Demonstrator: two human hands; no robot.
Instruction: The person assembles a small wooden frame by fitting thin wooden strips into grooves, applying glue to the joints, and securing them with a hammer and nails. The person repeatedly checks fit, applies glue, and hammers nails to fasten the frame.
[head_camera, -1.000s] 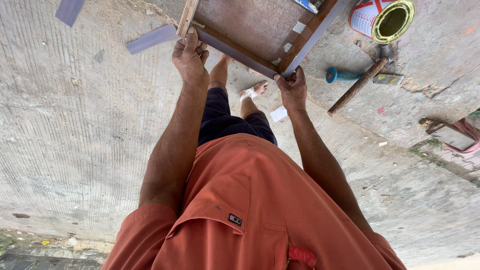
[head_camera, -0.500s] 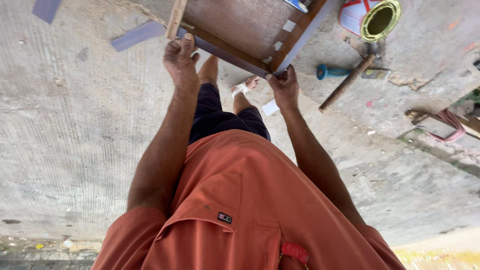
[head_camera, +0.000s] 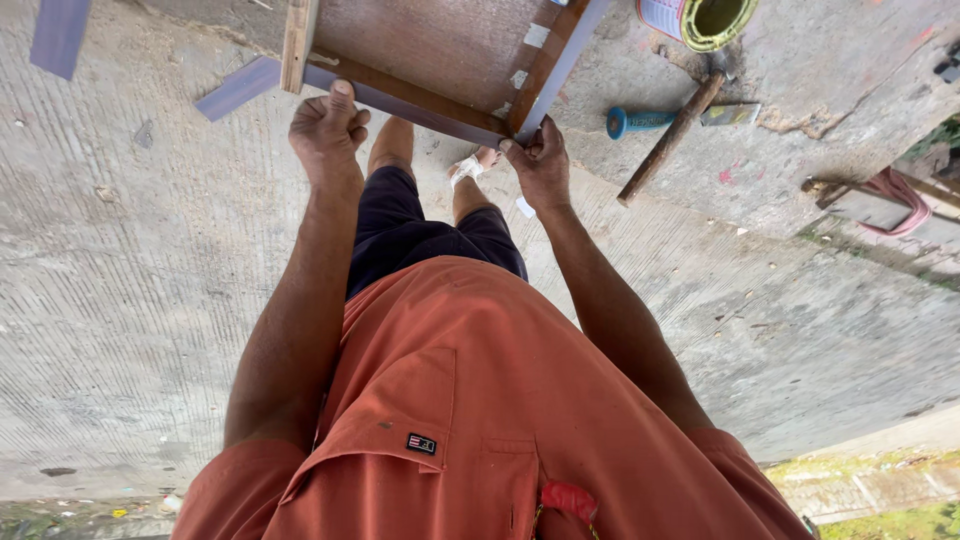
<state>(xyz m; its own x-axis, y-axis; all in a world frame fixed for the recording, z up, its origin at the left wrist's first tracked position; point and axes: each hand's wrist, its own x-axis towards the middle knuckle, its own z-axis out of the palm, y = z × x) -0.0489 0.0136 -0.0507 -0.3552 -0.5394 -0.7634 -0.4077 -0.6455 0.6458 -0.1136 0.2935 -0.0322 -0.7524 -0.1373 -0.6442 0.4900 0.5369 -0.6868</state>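
Note:
A wooden frame (head_camera: 440, 60) with a brown panel and grey-purple rails lies on the concrete ground in front of me. My left hand (head_camera: 325, 130) is closed on its near rail, thumb up against a pale wooden leg (head_camera: 297, 45). My right hand (head_camera: 540, 165) grips the near right corner, where a brown rail (head_camera: 545, 60) meets the near one. Both arms are stretched out over my orange shirt and dark shorts. One foot (head_camera: 470, 165) shows just under the frame's near edge.
A paint can (head_camera: 700, 15) lies on its side at the top right. Below it are a blue-handled tool (head_camera: 640, 122) and a wooden stick (head_camera: 668, 140). Loose grey-purple strips (head_camera: 60, 35) lie at the top left. A red hose (head_camera: 890, 185) and scrap sit at the right.
Both hands keep the same hold on the frame. The view has drifted slightly, so the frame and hands sit a little higher in the picture.

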